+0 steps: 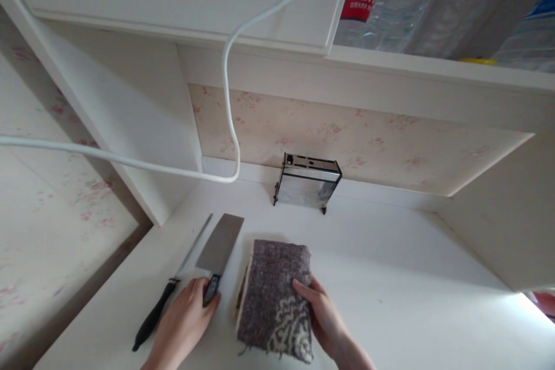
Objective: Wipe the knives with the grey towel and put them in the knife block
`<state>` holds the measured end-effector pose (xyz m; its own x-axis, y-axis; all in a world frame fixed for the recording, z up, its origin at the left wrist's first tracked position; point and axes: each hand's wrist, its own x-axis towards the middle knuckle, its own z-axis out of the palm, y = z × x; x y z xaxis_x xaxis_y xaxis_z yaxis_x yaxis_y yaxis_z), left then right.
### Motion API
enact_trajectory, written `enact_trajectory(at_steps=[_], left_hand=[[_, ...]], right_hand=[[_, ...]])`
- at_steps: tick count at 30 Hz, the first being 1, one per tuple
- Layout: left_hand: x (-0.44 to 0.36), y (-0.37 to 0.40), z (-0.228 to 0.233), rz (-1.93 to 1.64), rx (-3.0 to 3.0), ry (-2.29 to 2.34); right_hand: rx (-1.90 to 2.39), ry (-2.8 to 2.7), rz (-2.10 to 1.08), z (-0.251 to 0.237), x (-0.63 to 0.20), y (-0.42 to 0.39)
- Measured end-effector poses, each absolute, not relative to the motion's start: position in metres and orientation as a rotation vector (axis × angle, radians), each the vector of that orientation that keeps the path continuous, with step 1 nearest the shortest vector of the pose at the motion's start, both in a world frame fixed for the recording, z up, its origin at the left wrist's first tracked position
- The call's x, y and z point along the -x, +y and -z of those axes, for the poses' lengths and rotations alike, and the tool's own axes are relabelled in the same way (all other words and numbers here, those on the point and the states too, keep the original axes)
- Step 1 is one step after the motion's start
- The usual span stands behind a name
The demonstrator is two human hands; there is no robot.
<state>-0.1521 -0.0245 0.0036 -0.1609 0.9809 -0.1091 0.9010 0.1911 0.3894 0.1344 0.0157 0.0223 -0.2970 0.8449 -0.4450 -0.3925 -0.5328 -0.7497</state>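
On the white desk (390, 277), my left hand (184, 318) closes around the black handle of a cleaver (220, 243) whose broad blade lies flat and points away from me. Just left of it lies a thin sharpening rod (171, 283) with a black handle. My right hand (323, 315) rests on the right edge of a folded grey patterned cloth (275, 300), which covers a block whose pale edge shows on the left.
A metal knife stand (307, 180) sits against the flowered back wall. A white cable (229, 110) hangs down from above and runs left. Water bottles (390, 0) lie on the shelf overhead. White side panels close in the desk on both sides.
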Motion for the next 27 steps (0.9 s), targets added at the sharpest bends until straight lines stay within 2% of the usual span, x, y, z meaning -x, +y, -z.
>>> enact_trajectory(at_steps=[8, 12, 19, 23, 27], left_hand=[[0.154, -0.005, -0.031, -0.137, -1.618, 2.053], [0.152, 0.003, -0.036, -0.225, -1.499, 1.785], [0.106, -0.008, -0.045, -0.671, -1.003, 1.418], [0.061, -0.022, -0.048, -0.624, -0.928, 1.252], [0.029, -0.027, -0.054, -0.589, -1.049, 1.190]], right_hand=[[0.995, -0.271, -1.706, -0.020, -0.180, 0.004], [0.995, -0.274, -1.656, -0.021, -0.181, 0.005], [1.142, -0.355, -1.509, -0.007, -0.160, 0.011], [1.023, -0.518, -1.505, -0.011, -0.137, 0.012], [0.763, -0.575, -1.647, -0.032, -0.128, 0.006]])
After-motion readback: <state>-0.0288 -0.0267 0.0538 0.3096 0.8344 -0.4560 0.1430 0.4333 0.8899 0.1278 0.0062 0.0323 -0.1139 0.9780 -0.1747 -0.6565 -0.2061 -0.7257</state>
